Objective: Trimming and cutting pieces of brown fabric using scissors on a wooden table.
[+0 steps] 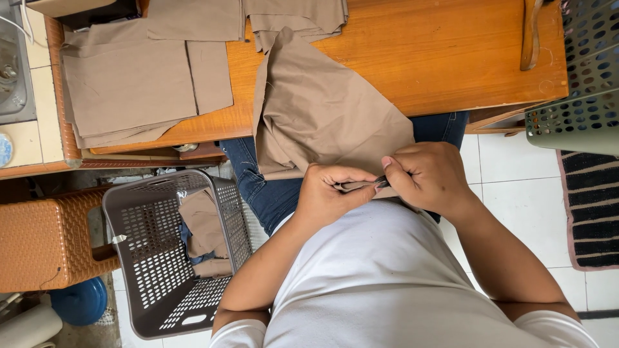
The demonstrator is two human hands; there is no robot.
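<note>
A piece of tan cloth (322, 109) hangs from the wooden table (438, 58) onto my lap. My left hand (329, 193) pinches the cloth's near edge, fingers closed on it. My right hand (429, 177) is closed on a small dark tool (382, 181) whose tip meets the same edge, right beside my left fingers. Both hands are close to my white shirt, above my blue jeans.
A stack of cut tan cloth pieces (129, 84) lies on the table's left part, more folded pieces (296, 19) at the far edge. A grey perforated basket (161, 258) with cloth scraps stands on the floor at left, next to a brown woven stool (45, 241). A green basket (580, 84) is at right.
</note>
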